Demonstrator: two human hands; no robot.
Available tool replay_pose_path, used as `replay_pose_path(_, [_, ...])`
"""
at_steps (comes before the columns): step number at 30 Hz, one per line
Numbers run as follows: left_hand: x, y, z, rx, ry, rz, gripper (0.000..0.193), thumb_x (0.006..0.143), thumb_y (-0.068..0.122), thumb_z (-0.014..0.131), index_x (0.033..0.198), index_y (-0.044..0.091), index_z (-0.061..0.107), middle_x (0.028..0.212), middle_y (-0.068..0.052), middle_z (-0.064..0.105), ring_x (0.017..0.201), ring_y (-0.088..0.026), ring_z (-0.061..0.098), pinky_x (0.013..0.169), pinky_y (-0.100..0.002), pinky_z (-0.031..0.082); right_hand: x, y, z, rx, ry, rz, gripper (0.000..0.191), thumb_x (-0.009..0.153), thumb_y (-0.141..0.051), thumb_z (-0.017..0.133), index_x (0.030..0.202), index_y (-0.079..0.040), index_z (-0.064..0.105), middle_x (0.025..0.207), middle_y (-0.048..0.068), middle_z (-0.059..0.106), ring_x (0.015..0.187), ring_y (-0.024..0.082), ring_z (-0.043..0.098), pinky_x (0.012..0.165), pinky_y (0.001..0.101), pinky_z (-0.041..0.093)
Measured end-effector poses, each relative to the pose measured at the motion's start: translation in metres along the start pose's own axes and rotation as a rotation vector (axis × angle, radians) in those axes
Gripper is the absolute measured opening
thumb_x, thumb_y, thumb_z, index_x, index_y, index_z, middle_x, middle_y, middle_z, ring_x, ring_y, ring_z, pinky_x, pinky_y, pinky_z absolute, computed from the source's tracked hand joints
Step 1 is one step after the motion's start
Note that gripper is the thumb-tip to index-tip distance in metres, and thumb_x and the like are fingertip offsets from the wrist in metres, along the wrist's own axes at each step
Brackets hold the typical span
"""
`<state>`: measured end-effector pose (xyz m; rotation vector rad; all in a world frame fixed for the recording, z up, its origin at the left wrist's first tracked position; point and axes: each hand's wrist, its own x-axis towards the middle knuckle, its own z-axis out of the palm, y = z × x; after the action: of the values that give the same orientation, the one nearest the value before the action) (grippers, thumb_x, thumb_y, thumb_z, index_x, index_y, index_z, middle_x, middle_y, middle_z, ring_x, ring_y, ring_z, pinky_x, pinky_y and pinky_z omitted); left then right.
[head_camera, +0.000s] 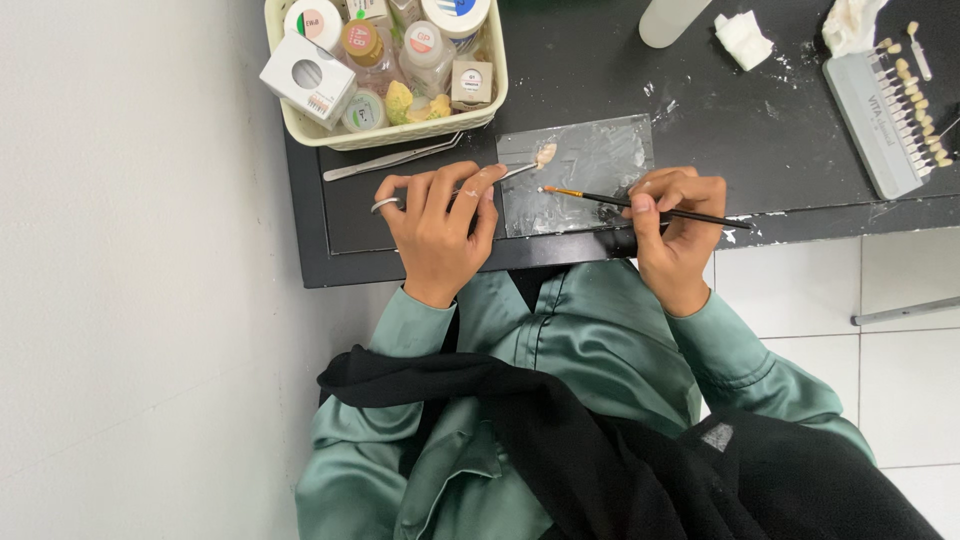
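Black surface (700, 110), cream plastic basket (385, 135) of small jars at its far corner. Clear glass mixing slab (590, 165) between hands. Left hand (440, 225) pinching thin metal holder bearing small tooth-coloured crown (545, 153); right hand (675, 225) pinching slender black brush (640, 205). Layering step likely; steady tip contact needed.

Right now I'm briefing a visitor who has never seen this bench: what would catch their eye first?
Centre frame, the left hand holds a metal tool with a tooth-shaped piece on its tip over a smeared glass slab, facing the right hand with its thin brush. A cream basket of jars sits behind.
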<state>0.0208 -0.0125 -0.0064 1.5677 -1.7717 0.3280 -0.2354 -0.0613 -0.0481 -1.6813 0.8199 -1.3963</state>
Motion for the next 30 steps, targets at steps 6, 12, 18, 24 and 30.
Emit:
replay_pose_path(6, [-0.0001,0.0001,0.0001,0.000,-0.003,-0.001,0.028,0.095,0.011,0.074,0.119,0.024,0.073,0.110,0.007,0.064,0.097,-0.015,0.059,0.102,-0.043,0.032,-0.0008,-0.0003,0.0012,-0.028,-0.008,-0.004,0.027,0.110,0.008,0.060,0.112,-0.006,0.037,0.101,0.012,0.056,0.093,0.018,0.058,0.077,0.0293,0.060])
replay_pose_path(12, [0.0001,0.0003,0.0006,-0.003,-0.008,-0.006,0.028,0.094,0.012,0.074,0.119,0.024,0.072,0.110,0.007,0.064,0.097,-0.015,0.059,0.102,-0.043,0.032,0.0003,-0.0014,0.0017,-0.050,-0.021,-0.015,0.028,0.109,0.009,0.061,0.112,-0.006,0.038,0.106,0.013,0.055,0.094,0.018,0.058,0.078,0.0304,0.062])
replay_pose_path(18, [-0.0005,-0.0002,0.0010,-0.005,-0.012,-0.008,0.027,0.094,0.012,0.075,0.119,0.024,0.073,0.110,0.007,0.065,0.097,-0.015,0.059,0.102,-0.044,0.033,0.0006,-0.0028,0.0034,-0.018,-0.011,-0.001,0.026,0.108,0.008,0.061,0.111,-0.006,0.039,0.106,0.012,0.055,0.091,0.017,0.059,0.078,0.0301,0.062])
replay_pose_path(24, [-0.0020,0.0000,0.0025,-0.007,-0.012,-0.009,0.029,0.095,0.013,0.075,0.121,0.024,0.073,0.110,0.006,0.064,0.097,-0.017,0.059,0.100,-0.044,0.035,0.0010,-0.0032,0.0005,-0.078,-0.038,-0.045,0.029,0.106,0.008,0.065,0.109,-0.006,0.040,0.100,0.013,0.057,0.089,0.018,0.061,0.078,0.0308,0.058])
replay_pose_path(30, [-0.0018,-0.0002,0.0015,-0.032,-0.017,-0.021,0.029,0.098,0.014,0.074,0.126,0.022,0.072,0.111,0.004,0.064,0.099,-0.020,0.059,0.098,-0.041,0.038,-0.0002,-0.0007,0.0000,0.007,0.024,0.000,0.030,0.106,0.007,0.063,0.109,-0.008,0.037,0.102,0.012,0.058,0.089,0.017,0.059,0.076,0.0283,0.059])
